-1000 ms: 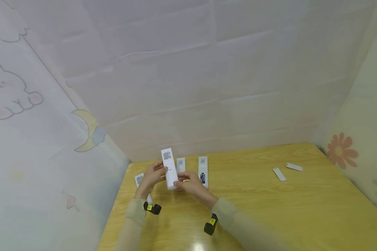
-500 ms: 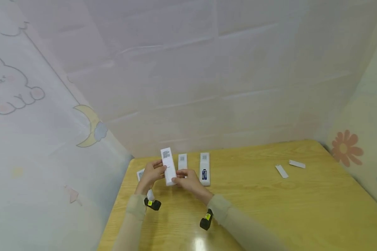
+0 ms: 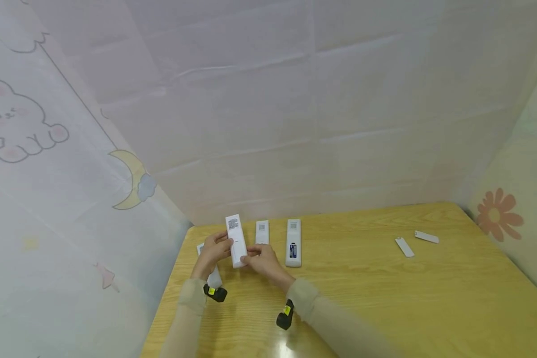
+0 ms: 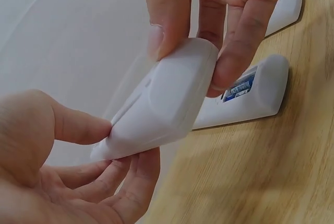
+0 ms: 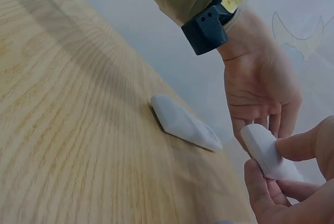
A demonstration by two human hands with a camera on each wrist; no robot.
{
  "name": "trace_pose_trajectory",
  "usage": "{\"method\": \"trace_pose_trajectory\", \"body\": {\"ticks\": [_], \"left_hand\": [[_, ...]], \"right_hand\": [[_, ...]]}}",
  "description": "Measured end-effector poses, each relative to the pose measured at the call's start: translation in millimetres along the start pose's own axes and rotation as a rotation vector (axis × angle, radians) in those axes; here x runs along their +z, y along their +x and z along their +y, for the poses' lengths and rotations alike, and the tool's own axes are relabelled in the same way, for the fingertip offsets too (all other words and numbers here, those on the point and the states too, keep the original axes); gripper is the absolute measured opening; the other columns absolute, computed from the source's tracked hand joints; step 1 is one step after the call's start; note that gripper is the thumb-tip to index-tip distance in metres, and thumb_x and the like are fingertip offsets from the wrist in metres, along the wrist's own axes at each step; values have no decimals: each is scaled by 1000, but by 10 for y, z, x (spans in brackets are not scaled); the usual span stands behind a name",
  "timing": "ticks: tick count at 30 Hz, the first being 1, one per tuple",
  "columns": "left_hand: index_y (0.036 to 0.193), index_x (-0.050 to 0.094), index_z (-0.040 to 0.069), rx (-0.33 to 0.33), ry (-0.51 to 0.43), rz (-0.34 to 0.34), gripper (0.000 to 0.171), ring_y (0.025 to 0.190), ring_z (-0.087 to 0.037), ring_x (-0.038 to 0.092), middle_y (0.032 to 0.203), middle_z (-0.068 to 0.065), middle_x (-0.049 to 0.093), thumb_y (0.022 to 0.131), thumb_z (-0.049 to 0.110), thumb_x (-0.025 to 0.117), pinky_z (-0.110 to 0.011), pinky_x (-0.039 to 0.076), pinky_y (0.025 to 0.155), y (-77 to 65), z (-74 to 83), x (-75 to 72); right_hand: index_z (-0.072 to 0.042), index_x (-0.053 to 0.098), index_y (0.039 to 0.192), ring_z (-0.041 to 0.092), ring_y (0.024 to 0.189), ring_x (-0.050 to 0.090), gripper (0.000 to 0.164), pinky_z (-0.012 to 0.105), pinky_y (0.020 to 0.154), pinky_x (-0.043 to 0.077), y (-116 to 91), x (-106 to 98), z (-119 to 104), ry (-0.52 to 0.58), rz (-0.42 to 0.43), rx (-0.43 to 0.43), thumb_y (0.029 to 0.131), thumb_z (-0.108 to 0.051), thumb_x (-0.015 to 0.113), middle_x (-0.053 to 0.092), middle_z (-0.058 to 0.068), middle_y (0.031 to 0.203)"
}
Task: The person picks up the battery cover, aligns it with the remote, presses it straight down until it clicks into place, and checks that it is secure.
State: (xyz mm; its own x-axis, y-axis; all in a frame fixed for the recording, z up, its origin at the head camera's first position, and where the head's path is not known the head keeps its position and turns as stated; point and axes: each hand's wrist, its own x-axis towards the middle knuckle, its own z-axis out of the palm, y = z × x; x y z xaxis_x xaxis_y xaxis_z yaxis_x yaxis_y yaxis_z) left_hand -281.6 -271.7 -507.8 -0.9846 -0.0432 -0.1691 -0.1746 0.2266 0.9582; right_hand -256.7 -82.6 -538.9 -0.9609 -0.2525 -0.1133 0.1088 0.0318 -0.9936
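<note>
Both hands hold a white remote control (image 3: pixel 236 231) over the left part of the table, its back with a printed label and battery cover turned up. My left hand (image 3: pixel 214 252) grips its left side near the middle, thumb on the back. At the lower end, my right hand (image 3: pixel 265 263) pinches it between thumb and fingers. In the left wrist view the remote (image 4: pixel 167 96) is tilted above the table. Behind it there lies another remote (image 4: pixel 261 96) with a blue battery showing in its compartment.
On the wooden table (image 3: pixel 349 298) lie a remote (image 3: pixel 215 279) partly behind my left wrist, a remote (image 3: pixel 262 227) partly behind my right hand, and one (image 3: pixel 294 232) with blue batteries (image 3: pixel 293 250) exposed. Two white battery covers (image 3: pixel 404 247) lie at right. Walls border the table's back and sides.
Both hands have shifted slightly left with the held remote, widening its gap from the middle remote. My right hand no longer overlaps the remote with exposed batteries. The head view has shifted a little.
</note>
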Motion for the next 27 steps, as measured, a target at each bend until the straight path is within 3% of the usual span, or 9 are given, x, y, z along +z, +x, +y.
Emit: {"method": "trace_pose_trajectory", "body": {"ticks": [6,13,27], "left_hand": [[154,42,-13,-16,3,48,54,123,-37,66,151,-36,52,108,12,58,-43,63,99,-13,-101,-31],[155,40,-14,-31,-5,77,55,131,-45,62,153,-38,49,108,7,58,-57,55,109,-57,-250,-61],[151,42,-18,-62,51,68,51,131,-49,61,147,-41,52,109,5,57,-52,59,104,-52,-320,-21]], "right_hand": [[5,69,132,18,95,67,44,28,77,61,-17,50,83,-96,29,-35,92,-10,81,72,11,109],[2,75,123,18,94,74,32,32,81,65,-54,124,185,-144,47,-43,93,-8,79,78,12,108],[10,74,119,37,115,71,30,51,100,60,-110,157,266,-282,89,-156,92,-3,78,76,25,118]]}}
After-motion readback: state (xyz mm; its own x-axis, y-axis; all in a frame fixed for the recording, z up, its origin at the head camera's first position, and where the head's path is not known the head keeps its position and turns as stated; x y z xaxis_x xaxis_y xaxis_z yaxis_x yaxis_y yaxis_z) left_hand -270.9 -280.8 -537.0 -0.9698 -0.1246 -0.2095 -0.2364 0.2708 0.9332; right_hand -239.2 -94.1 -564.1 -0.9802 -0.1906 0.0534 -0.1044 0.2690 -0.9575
